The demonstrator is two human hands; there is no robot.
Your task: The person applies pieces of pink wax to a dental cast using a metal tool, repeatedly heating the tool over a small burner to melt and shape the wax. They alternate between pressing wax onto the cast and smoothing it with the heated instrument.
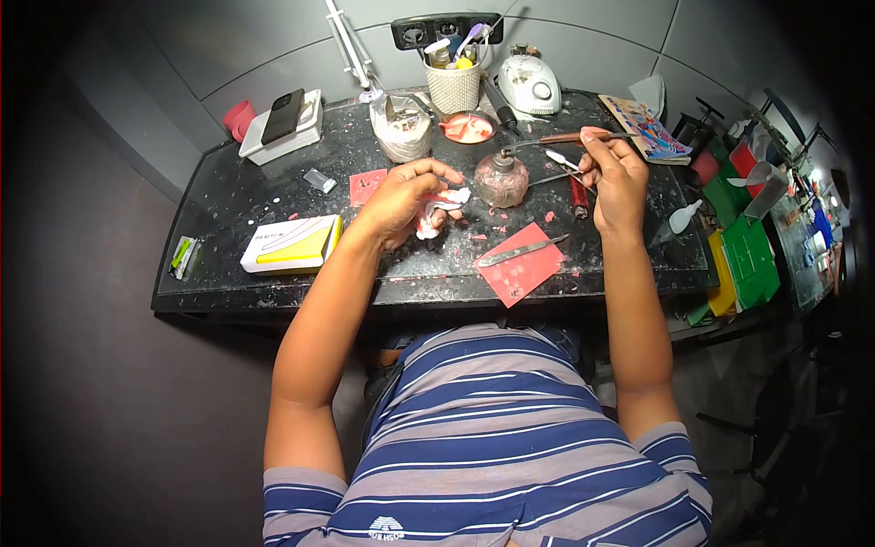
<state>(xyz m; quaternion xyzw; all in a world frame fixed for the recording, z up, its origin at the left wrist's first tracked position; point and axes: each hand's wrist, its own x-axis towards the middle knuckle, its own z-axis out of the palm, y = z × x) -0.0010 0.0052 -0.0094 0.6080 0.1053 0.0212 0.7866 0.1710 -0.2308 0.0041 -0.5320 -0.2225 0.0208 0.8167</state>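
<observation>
two bare hands, both occupied, were raised over a black table. item: left hand, fingers curled and partly spread, the grip closed round a small pink-and-white piece, which it held above the table, left of the burner; fine detail of the piece too small to tell. item: right hand, fingers bent and pinched together on a brown-handled tool, its metal end at the top of the burner; a white-ended tool also projected from beneath the fingers. item: one squat glass burner, upright between the hands. item: one red pink-tinged sheet, near the table's front edge, with a metal knife lying across it. item: one smaller pink sheet, beside the left hand. item: one white-and-yellow box, near the left forearm. item: one red tube-like object, near the right hand. rear row: a tub of white material, a pink-stained dish, a woven holder filled with implements, and a white appliance.
</observation>
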